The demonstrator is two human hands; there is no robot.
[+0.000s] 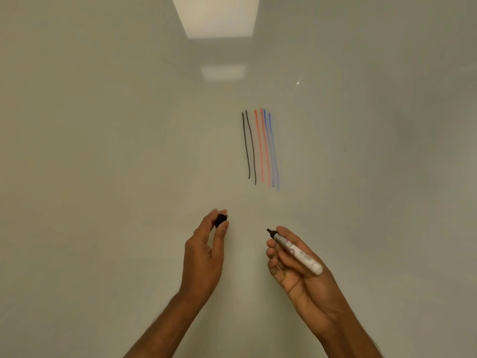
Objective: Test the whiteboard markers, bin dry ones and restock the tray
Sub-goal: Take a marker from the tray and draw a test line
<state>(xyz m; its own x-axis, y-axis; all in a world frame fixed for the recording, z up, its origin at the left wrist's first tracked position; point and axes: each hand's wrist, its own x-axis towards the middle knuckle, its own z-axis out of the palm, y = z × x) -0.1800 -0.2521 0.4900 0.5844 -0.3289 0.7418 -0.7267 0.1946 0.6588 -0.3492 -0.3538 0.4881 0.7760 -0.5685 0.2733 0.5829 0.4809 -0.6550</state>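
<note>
A whiteboard [103, 151] fills the whole view. On it run two black lines [249, 146], two red lines [262, 148] and two blue lines [273, 153], all roughly vertical. My right hand [296, 275] holds an uncapped marker [296, 251] with a white barrel and a black tip that points up and left, off the board. My left hand [204, 257] pinches the black cap [221, 220] between thumb and fingertips, a hand's width left of the marker tip. No tray or bin is in view.
Two ceiling lights [216, 16] are reflected in the glossy board above the lines. The board around the lines bears no other marks.
</note>
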